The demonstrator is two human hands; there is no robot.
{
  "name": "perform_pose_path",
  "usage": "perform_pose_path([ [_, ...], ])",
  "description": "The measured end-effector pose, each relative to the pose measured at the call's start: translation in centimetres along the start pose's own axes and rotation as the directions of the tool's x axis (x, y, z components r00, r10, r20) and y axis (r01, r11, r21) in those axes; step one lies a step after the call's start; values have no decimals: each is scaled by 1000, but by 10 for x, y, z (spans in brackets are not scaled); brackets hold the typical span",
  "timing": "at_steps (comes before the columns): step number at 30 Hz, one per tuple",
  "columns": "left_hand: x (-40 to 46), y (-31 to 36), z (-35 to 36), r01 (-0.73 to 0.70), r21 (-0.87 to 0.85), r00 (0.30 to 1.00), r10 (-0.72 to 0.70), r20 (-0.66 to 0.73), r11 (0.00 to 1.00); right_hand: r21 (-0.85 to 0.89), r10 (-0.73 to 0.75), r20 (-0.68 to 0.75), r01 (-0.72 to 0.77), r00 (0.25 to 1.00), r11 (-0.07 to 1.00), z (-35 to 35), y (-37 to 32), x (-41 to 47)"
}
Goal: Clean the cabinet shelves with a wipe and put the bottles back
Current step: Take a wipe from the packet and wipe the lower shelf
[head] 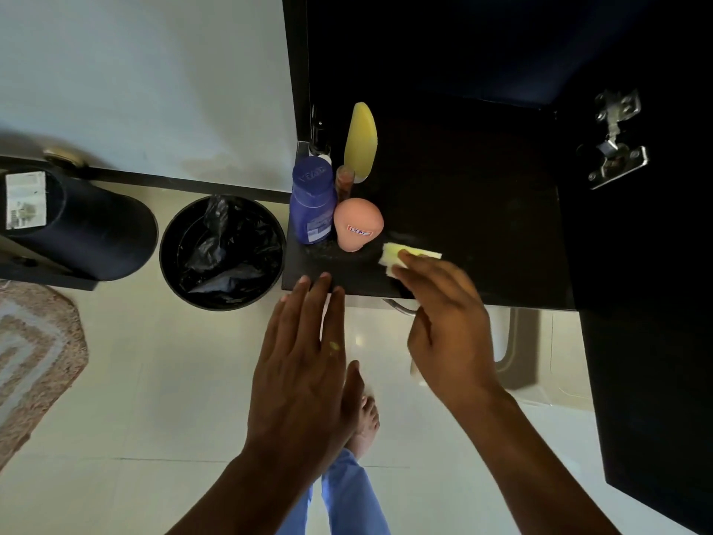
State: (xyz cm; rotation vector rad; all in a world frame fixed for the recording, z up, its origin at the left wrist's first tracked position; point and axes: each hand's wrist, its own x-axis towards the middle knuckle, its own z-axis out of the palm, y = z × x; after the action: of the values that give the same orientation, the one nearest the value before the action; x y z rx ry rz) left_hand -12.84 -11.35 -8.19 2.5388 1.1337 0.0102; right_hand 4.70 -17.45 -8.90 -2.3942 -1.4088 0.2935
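The wipe (401, 257) is pinched under the fingertips of the right hand (449, 322), pressed flat on the dark shelf (482, 225) just inside its front edge, long axis approx. parallel to that edge. The left hand (304, 349) is held open and flat, fingers together and empty, its tips over the front edge nr. the left corner. The bottles are bunched in that front-left corner: blue bottle (313, 202), peach bottle (357, 225), yellow bottle (360, 140) behind. The peach one sits just left of the wipe, so a leftward stroke would be blocked; rightward and toward the back the shelf is bare. A bin (222, 252) stands below, left.
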Motion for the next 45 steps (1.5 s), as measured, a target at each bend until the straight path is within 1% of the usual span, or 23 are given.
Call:
perform_pose_path([
  [3, 3, 3, 3, 4, -10, 1000, -4, 4, 1000, -1, 39, -29, -39, 999, 999, 1, 3, 6],
  [10, 6, 16, 3, -42, -26, 998, 43, 37, 999, 28, -68, -21, 68, 997, 997, 7, 1, 37],
  [15, 13, 31, 5, -83, -44, 995, 85, 46, 996, 59, -151, 45, 148, 988, 987, -6, 13, 16],
  [18, 22, 41, 8, -94, -39, 994, 96, 48, 995, 56, -90, 43, 87, 995, 995, -18, 30, -9],
  [21, 29, 51, 11, -120, -37, 991, 122, 57, 992, 5, 24, 2, -24, 1000, 1000, -31, 50, -23],
  [25, 35, 60, 9, -131, -32, 987, 134, 88, 991, -55, 187, -114, -194, 976, 979, -40, 67, -12],
  [27, 39, 64, 9, -131, -20, 986, 132, 105, 991, -50, 243, -138, -251, 960, 967, -39, 68, 4],
  [28, 40, 66, 10, -133, -18, 985, 134, 110, 991, -47, 230, -145, -239, 962, 970, -38, 66, 12],
  [31, 44, 70, 10, -132, -18, 984, 133, 120, 991, -15, 121, -122, -124, 985, 992, -33, 51, 27],
  [34, 45, 71, 9, -126, -16, 985, 127, 119, 992, 46, 10, -51, -8, 999, 999, -27, 40, 24],
  [36, 45, 69, 9, -120, -21, 986, 122, 112, 993, 55, -37, -1, 37, 999, 998, -27, 34, 11],
  [40, 42, 62, 11, -139, -18, 986, 140, 94, 990, 5, -42, 45, 41, 998, 999, -29, 35, -20],
  [45, 39, 57, 13, -133, -23, 988, 134, 75, 991, -36, -39, 5, 40, 999, 999, -23, 40, -29],
])
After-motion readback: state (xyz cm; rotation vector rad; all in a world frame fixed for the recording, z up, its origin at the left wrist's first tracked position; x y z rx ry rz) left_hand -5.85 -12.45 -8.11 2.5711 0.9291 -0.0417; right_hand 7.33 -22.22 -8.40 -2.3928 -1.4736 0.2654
